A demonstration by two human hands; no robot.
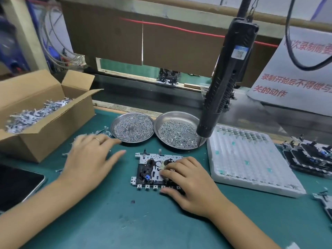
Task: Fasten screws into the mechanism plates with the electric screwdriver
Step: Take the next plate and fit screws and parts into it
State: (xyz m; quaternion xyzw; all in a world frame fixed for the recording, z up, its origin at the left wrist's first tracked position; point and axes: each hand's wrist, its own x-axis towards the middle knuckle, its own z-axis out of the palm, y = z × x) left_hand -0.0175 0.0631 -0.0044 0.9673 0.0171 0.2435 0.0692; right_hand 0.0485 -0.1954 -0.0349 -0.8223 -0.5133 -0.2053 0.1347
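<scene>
A mechanism plate (152, 169) with black parts and a small blue piece lies on the green mat in front of me. My right hand (188, 182) rests on its right half, fingers curled over the top and thumb at its near edge. My left hand (89, 159) hovers flat to the left with straight fingers pointing toward the left screw dish (133, 127), holding nothing. A second dish of screws (177, 132) sits beside it. The black electric screwdriver (224, 78) hangs from above, its tip over the right dish, untouched.
An open cardboard box (45, 123) of metal brackets stands at the left, with loose brackets near it. A white foam tray (251, 159) lies at the right, stacked mechanism plates (312, 157) beyond it. A dark tablet (16, 186) is at the left edge.
</scene>
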